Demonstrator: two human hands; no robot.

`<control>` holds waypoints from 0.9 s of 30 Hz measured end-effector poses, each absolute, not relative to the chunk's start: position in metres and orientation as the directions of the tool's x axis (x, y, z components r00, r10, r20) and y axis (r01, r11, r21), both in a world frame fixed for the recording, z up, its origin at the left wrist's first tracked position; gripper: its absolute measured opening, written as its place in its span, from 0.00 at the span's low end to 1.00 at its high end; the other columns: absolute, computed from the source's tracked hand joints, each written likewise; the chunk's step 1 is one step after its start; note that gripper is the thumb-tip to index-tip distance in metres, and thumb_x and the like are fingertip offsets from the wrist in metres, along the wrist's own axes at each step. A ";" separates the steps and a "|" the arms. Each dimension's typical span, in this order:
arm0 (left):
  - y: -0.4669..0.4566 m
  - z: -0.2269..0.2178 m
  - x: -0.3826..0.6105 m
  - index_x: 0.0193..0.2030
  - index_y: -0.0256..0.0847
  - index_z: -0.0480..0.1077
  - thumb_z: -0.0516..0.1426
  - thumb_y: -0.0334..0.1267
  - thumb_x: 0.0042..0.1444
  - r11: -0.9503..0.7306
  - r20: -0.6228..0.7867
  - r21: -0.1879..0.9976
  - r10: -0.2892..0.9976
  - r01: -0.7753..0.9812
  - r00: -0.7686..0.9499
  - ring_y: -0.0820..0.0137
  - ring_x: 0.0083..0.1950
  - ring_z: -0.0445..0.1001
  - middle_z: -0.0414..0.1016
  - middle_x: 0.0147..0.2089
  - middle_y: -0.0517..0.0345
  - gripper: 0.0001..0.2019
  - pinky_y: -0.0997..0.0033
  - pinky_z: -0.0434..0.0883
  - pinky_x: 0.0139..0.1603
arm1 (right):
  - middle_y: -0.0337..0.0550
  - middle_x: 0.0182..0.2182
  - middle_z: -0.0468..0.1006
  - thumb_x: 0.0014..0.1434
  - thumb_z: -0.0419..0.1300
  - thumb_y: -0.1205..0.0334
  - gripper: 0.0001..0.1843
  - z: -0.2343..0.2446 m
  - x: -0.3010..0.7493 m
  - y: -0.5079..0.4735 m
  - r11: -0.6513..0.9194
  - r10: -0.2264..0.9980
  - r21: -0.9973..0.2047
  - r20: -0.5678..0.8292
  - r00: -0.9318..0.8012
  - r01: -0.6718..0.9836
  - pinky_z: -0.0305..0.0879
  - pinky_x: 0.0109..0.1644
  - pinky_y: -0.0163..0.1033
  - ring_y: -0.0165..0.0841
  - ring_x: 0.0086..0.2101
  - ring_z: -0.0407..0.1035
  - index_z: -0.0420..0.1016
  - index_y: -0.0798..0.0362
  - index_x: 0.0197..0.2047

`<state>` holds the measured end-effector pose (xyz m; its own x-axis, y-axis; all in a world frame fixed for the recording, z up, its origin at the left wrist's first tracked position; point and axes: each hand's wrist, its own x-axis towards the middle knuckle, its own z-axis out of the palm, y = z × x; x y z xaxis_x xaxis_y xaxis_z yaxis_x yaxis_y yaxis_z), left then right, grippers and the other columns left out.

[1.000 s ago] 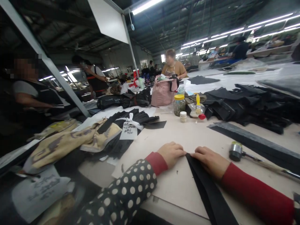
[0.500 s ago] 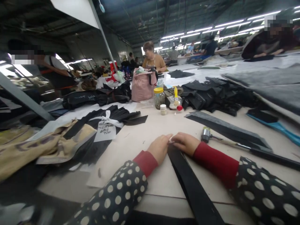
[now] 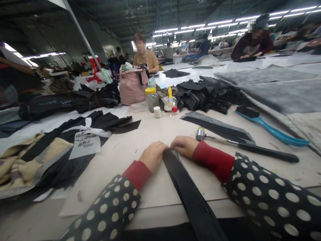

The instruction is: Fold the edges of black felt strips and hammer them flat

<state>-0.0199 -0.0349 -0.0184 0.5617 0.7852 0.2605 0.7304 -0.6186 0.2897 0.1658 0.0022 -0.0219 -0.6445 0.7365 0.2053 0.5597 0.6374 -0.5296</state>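
Observation:
A long black strip (image 3: 187, 189), perhaps leather or fabric, lies folded lengthwise and runs from my hands toward the near table edge. At its far end, my left hand (image 3: 152, 155) has its fingers bent together on the left corner. My right hand (image 3: 185, 145) pinches the same end from the right, fingertips close to the left ones. The fingertips are partly hidden. Beyond my right hand lies a hammer (image 3: 200, 134) with a metal head and a black grip.
A blue-handled brush (image 3: 281, 134) and grey-black strips (image 3: 218, 127) lie right. A yellow-lidded jar (image 3: 152, 102), small white bottle (image 3: 157, 112) and pink bag (image 3: 131, 85) stand ahead. Tagged black pieces (image 3: 100, 122) lie left. Co-workers (image 3: 146, 58) are at other tables.
The view has swung right, so things sit further left. A small white bit between my fingertips no longer shows. Both hands now press closer onto the strip's far end.

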 end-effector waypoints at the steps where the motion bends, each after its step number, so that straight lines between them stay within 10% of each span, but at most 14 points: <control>1: -0.035 -0.018 -0.020 0.41 0.38 0.67 0.47 0.24 0.52 -0.623 0.257 0.277 0.782 0.732 0.568 0.69 0.42 0.65 0.68 0.40 0.55 0.13 0.68 0.65 0.46 | 0.43 0.30 0.72 0.46 0.53 0.75 0.13 -0.022 0.166 0.002 0.662 0.718 -0.503 0.214 -0.662 0.555 0.61 0.40 0.33 0.28 0.32 0.65 0.74 0.58 0.34; 12: -0.035 -0.002 -0.018 0.39 0.38 0.69 0.47 0.26 0.53 -0.665 0.073 0.132 0.746 0.735 0.662 0.67 0.39 0.63 0.67 0.35 0.54 0.12 0.68 0.64 0.43 | 0.48 0.32 0.69 0.55 0.48 0.69 0.12 -0.009 0.156 -0.019 0.747 0.665 -0.087 0.084 -0.742 0.660 0.58 0.36 0.37 0.34 0.34 0.60 0.72 0.58 0.33; 21: -0.037 -0.009 -0.017 0.44 0.40 0.68 0.48 0.35 0.56 -0.670 0.187 0.204 0.742 0.714 0.643 0.67 0.39 0.63 0.65 0.37 0.53 0.12 0.66 0.64 0.42 | 0.47 0.35 0.71 0.55 0.53 0.57 0.14 -0.008 0.183 -0.024 0.590 0.796 -0.438 0.173 -0.580 0.678 0.58 0.42 0.36 0.32 0.36 0.64 0.72 0.58 0.38; 27: -0.038 -0.016 -0.016 0.43 0.43 0.67 0.49 0.36 0.55 -0.646 0.232 0.161 0.760 0.746 0.608 0.66 0.42 0.64 0.67 0.41 0.54 0.11 0.63 0.63 0.42 | 0.40 0.23 0.72 0.50 0.52 0.42 0.21 0.016 0.183 -0.069 0.431 0.867 -0.296 -0.127 -0.482 0.852 0.51 0.25 0.35 0.32 0.24 0.65 0.69 0.52 0.32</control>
